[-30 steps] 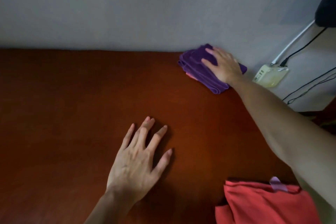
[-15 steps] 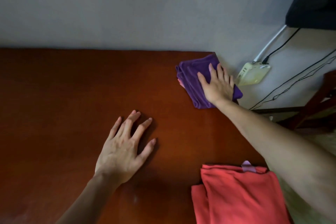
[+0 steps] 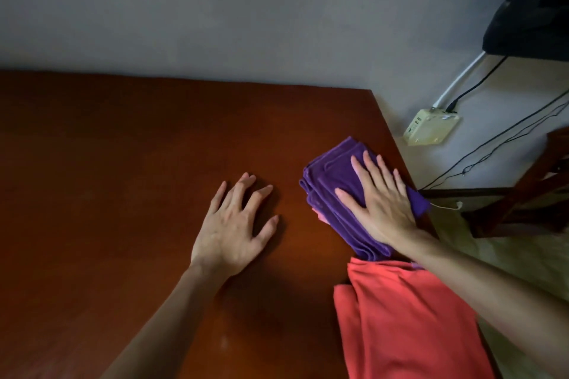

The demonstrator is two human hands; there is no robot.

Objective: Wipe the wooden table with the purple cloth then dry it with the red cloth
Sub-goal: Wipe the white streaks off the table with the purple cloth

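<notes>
Purple cloth (image 3: 335,191) is folded up and sitting near the right edge of the surface (image 3: 123,163), a bit back from the near right corner. From my feed the right hand (image 3: 381,203) is pressed flat on top of it, palm down, fingers (image 3: 358,169) straight and spread out, so it's pushing on the cloth rather than gripping it. One corner of the cloth pokes out past the right edge of the surface, under the pinky side of the hand.

Right behind the wrist, the red cloth (image 3: 406,323) lies along the same right edge toward the near corner, and its far end touches the near end of the purple one.

The left hand (image 3: 234,231) rests more toward the middle of the surface, palm down, fingers splayed and a little bent, holding nothing.

Past the right edge there's a cream power strip (image 3: 431,128) against the grey wall (image 3: 246,9) with a white cable and a black one running out of it, plus some dark wooden furniture (image 3: 523,200) lower down.
</notes>
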